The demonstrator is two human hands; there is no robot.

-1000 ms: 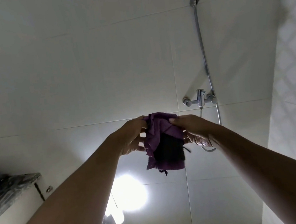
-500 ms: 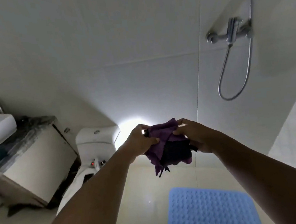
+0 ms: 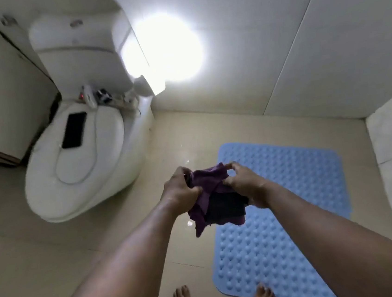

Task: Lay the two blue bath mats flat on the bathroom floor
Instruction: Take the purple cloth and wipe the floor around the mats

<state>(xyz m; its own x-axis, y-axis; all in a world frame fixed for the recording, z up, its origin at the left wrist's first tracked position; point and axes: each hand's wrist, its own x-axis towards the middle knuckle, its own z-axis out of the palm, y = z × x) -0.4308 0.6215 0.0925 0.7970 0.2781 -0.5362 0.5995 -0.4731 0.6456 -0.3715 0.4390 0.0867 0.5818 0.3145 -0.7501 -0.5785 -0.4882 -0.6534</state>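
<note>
One blue bath mat was seen lying flat on the floor, just right of the toilet; no second mat was in view. A bunched purple cloth was clutched above it by the left hand and right hand, both closed on it. Judged halfway: the cloth would need setting aside, the second mat fetching.

home bathroom | toilet (lid shut) | tiled wall | blue bath mat
</note>
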